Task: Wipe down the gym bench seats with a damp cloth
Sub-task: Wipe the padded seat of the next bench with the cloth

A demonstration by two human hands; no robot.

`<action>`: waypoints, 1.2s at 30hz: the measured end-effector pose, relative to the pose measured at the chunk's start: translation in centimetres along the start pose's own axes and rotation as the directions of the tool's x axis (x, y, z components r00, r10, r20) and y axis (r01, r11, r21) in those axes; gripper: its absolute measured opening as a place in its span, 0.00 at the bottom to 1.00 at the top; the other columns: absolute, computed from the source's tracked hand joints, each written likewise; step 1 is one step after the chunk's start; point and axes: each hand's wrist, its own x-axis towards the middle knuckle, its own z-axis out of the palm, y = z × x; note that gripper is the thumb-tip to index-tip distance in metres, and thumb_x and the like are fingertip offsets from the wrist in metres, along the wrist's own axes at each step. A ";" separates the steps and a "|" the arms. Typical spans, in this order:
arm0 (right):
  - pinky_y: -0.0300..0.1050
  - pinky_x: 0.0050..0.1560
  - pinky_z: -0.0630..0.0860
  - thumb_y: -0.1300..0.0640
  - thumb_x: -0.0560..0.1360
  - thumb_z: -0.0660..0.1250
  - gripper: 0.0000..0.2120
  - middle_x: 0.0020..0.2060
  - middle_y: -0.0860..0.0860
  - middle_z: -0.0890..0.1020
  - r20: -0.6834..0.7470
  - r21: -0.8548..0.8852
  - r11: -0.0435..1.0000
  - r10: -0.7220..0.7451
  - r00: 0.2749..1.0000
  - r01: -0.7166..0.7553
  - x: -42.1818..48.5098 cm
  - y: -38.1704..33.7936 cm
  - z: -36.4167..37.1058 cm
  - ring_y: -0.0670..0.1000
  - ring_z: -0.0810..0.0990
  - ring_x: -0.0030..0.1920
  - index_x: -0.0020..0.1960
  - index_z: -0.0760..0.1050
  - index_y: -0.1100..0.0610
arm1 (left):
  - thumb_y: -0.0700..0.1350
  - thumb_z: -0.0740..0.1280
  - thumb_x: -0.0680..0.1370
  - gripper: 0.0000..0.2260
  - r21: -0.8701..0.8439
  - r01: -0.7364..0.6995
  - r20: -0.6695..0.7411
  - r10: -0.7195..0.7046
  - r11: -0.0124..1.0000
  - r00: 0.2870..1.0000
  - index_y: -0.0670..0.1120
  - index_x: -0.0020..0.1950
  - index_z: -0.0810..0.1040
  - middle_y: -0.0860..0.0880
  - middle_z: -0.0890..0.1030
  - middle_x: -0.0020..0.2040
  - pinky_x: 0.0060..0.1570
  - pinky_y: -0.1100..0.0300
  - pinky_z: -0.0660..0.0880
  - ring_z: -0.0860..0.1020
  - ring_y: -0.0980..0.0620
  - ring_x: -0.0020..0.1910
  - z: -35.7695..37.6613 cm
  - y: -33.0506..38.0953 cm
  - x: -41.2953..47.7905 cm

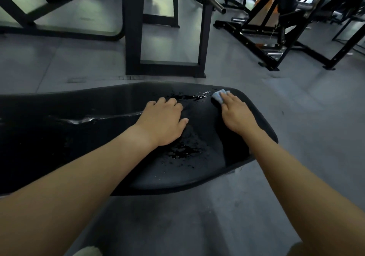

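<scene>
The light blue cloth (218,95) is pressed onto the black bench seat (59,137) near its far right corner by the right hand (238,115), whose fingers (229,101) are laid nearly straight and close together over it. The left hand (164,123) is rested on the middle of the seat, its fingers a little spread and holding nothing. Water drops (183,151) are seen on the pad around this hand. A black machine frame (130,28) is seen on the grey floor (296,117) behind.
</scene>
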 end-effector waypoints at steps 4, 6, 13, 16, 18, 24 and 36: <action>0.61 0.75 0.61 0.60 0.81 0.53 0.25 0.78 0.60 0.64 -0.045 -0.028 0.997 -0.072 0.996 0.071 -0.3 -4.1 1.6 0.62 0.64 0.75 0.79 0.62 0.59 | 0.59 0.58 0.84 0.21 -0.043 -0.014 -0.021 0.013 0.999 1.000 0.46 0.68 0.75 0.49 0.76 0.64 0.59 0.46 0.75 0.72 0.46 0.62 -0.2 -0.4 0.5; 0.59 0.77 0.56 0.60 0.82 0.53 0.26 0.80 0.57 0.61 0.024 0.001 0.976 -0.219 0.975 0.219 -1.0 -6.1 2.2 0.59 0.60 0.78 0.80 0.61 0.57 | 0.58 0.59 0.84 0.19 -0.050 -0.020 -0.046 0.017 0.999 0.999 0.47 0.67 0.75 0.50 0.76 0.63 0.58 0.47 0.75 0.72 0.46 0.60 -0.2 -0.5 0.7; 0.51 0.81 0.47 0.57 0.85 0.51 0.25 0.82 0.46 0.57 0.124 0.114 0.943 -0.325 0.937 0.312 0.6 -5.1 1.4 0.48 0.52 0.81 0.81 0.59 0.46 | 0.57 0.60 0.83 0.17 -0.018 -0.016 -0.094 0.014 1.000 0.995 0.46 0.64 0.74 0.49 0.75 0.60 0.53 0.50 0.74 0.72 0.46 0.58 -0.2 0.0 1.2; 0.54 0.80 0.50 0.57 0.84 0.52 0.25 0.81 0.48 0.60 0.055 0.088 0.981 -0.176 0.983 0.171 2.6 -2.9 0.8 0.50 0.57 0.81 0.81 0.61 0.47 | 0.56 0.59 0.83 0.15 -0.007 0.008 -0.084 -0.008 1.000 0.996 0.46 0.60 0.73 0.48 0.75 0.59 0.54 0.49 0.72 0.72 0.44 0.58 -0.4 0.4 1.3; 0.57 0.78 0.57 0.58 0.83 0.52 0.25 0.79 0.52 0.66 -0.029 0.069 0.996 -0.051 0.998 0.053 3.5 -1.2 0.3 0.54 0.63 0.78 0.80 0.64 0.51 | 0.55 0.59 0.84 0.15 -0.003 0.018 -0.096 -0.018 1.000 0.995 0.45 0.61 0.73 0.47 0.75 0.61 0.56 0.48 0.72 0.73 0.43 0.59 -0.4 0.6 1.3; 0.60 0.72 0.62 0.59 0.82 0.52 0.24 0.74 0.58 0.69 -0.084 0.008 0.996 0.090 0.992 -0.090 4.1 -0.3 0.5 0.61 0.67 0.73 0.78 0.63 0.57 | 0.54 0.59 0.83 0.16 -0.014 0.024 -0.144 -0.026 1.000 0.989 0.46 0.64 0.74 0.46 0.75 0.63 0.61 0.47 0.71 0.74 0.43 0.61 0.0 1.2 1.5; 0.51 0.80 0.55 0.57 0.84 0.53 0.25 0.80 0.49 0.63 -0.004 0.121 0.989 -0.080 0.997 0.080 2.4 1.7 -0.4 0.51 0.60 0.80 0.80 0.63 0.47 | 0.52 0.59 0.82 0.16 0.021 0.163 -0.159 -0.157 0.986 0.975 0.43 0.63 0.74 0.43 0.76 0.62 0.54 0.49 0.73 0.73 0.42 0.61 0.2 3.6 3.0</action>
